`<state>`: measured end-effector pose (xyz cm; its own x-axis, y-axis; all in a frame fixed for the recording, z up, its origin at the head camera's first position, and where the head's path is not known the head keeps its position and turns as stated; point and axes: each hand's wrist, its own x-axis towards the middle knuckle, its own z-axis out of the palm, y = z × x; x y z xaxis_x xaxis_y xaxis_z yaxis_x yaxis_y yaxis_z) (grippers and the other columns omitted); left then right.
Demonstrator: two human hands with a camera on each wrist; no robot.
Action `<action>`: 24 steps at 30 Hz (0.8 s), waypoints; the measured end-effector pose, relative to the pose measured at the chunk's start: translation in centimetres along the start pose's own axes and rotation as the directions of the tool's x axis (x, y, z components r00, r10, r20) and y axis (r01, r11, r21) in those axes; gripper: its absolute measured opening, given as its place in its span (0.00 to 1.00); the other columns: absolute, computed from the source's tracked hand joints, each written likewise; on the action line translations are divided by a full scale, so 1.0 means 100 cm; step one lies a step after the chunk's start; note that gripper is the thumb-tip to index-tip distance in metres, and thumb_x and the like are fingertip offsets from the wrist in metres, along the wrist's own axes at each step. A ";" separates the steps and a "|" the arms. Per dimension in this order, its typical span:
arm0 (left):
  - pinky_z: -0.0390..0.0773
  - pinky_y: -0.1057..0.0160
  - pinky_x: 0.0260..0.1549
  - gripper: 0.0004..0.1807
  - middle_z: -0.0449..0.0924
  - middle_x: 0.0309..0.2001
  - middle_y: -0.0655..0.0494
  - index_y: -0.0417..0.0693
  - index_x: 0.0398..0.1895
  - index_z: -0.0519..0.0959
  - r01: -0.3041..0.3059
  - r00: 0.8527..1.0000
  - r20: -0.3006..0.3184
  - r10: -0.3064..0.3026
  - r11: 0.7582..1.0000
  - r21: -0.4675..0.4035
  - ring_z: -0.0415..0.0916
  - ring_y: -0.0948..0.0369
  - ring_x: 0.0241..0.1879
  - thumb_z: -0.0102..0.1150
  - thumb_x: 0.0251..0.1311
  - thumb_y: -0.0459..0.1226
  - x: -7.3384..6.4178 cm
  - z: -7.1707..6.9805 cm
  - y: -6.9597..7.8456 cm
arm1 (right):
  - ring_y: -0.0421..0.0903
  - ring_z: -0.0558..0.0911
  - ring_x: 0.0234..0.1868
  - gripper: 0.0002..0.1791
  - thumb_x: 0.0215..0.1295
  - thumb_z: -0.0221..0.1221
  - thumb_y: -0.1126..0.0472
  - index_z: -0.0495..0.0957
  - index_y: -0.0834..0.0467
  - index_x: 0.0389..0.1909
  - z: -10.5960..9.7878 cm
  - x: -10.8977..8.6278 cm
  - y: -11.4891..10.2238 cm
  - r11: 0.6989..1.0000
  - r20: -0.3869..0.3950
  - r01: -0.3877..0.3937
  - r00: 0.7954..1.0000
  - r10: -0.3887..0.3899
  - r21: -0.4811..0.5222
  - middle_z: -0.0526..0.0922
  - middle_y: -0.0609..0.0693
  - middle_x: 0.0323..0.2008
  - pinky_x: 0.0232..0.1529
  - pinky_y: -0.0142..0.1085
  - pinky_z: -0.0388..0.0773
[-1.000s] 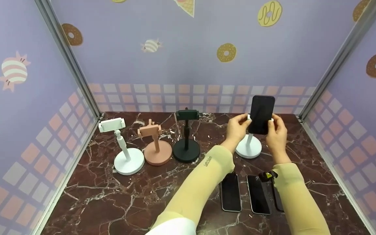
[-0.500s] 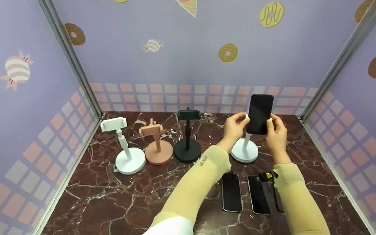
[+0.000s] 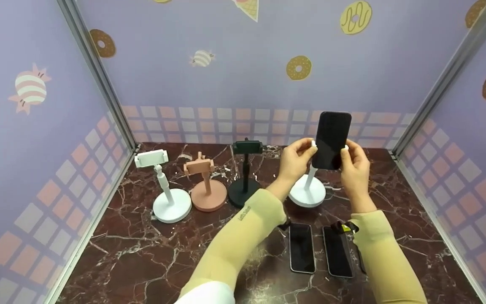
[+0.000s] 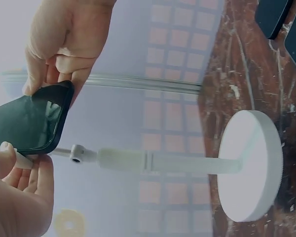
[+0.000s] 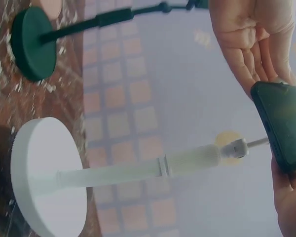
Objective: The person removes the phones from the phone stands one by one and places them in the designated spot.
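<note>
A black smartphone [image 3: 331,140] stands upright in the clamp of a white phone stand [image 3: 307,191]. Small white clamp ends show at both long edges of the phone. My left hand [image 3: 295,161] pinches the left clamp end between thumb and fingers. At the opposite edge, my right hand [image 3: 356,169] pinches the right one. In the left wrist view, a white clamp piece [image 4: 22,160] shows by the left thumb. The phone covers most of the clamp. The stand's white pole [image 5: 121,173] runs down to its round base.
Left of my hands stand three more phone stands: white [image 3: 172,205], pink [image 3: 208,195] and black [image 3: 245,192]. Nearer me lie a phone [image 3: 302,248] and another phone [image 3: 338,252], with a third partly under the right sleeve. Patterned walls enclose the marble table [image 3: 141,261].
Both hands have shifted left and slightly up with the smartphone. The white stand's base has moved left too. The other stands and the phones on the table have stayed put.
</note>
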<state>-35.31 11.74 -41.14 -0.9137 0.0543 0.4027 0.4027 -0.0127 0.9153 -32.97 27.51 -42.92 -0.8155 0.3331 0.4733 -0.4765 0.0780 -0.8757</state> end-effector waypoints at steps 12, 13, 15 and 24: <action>0.85 0.68 0.50 0.15 0.86 0.49 0.34 0.28 0.53 0.82 -0.091 0.996 -0.024 0.091 0.996 -0.016 0.86 0.46 0.49 0.66 0.66 0.30 -0.041 -0.054 0.027 | 0.37 0.82 0.38 0.16 0.76 0.53 0.70 0.75 0.72 0.60 0.036 -0.043 -0.045 0.995 0.040 -0.026 0.999 0.022 0.097 0.86 0.42 0.42 0.39 0.27 0.81; 0.85 0.67 0.51 0.16 0.86 0.49 0.34 0.28 0.53 0.82 -0.096 0.995 -0.024 0.095 0.995 -0.013 0.86 0.45 0.50 0.66 0.66 0.30 -0.046 -0.059 0.028 | 0.37 0.82 0.38 0.16 0.76 0.53 0.71 0.75 0.72 0.60 0.039 -0.049 -0.047 0.995 0.045 -0.036 0.998 0.032 0.088 0.86 0.42 0.42 0.39 0.27 0.81; 0.84 0.66 0.52 0.16 0.86 0.50 0.33 0.28 0.53 0.81 -0.098 0.995 -0.025 0.097 0.995 -0.019 0.85 0.44 0.50 0.65 0.65 0.30 -0.056 -0.068 0.028 | 0.38 0.81 0.37 0.16 0.75 0.53 0.71 0.75 0.72 0.60 0.043 -0.059 -0.049 0.996 0.056 -0.058 0.997 0.054 0.067 0.85 0.41 0.40 0.39 0.27 0.82; 0.86 0.63 0.51 0.17 0.85 0.48 0.30 0.25 0.53 0.80 -0.121 0.989 -0.090 0.119 0.992 -0.027 0.86 0.43 0.47 0.65 0.64 0.28 -0.104 -0.108 0.023 | 0.37 0.80 0.34 0.17 0.74 0.53 0.73 0.73 0.75 0.60 0.067 -0.104 -0.044 0.997 0.160 -0.053 0.986 0.042 0.064 0.85 0.41 0.38 0.37 0.28 0.80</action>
<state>-25.52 0.33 -43.13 -0.8607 -0.0375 0.5077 0.5090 -0.0457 0.8595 -24.56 17.38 -43.32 -0.8768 0.1812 0.4455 -0.4529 0.0001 -0.8915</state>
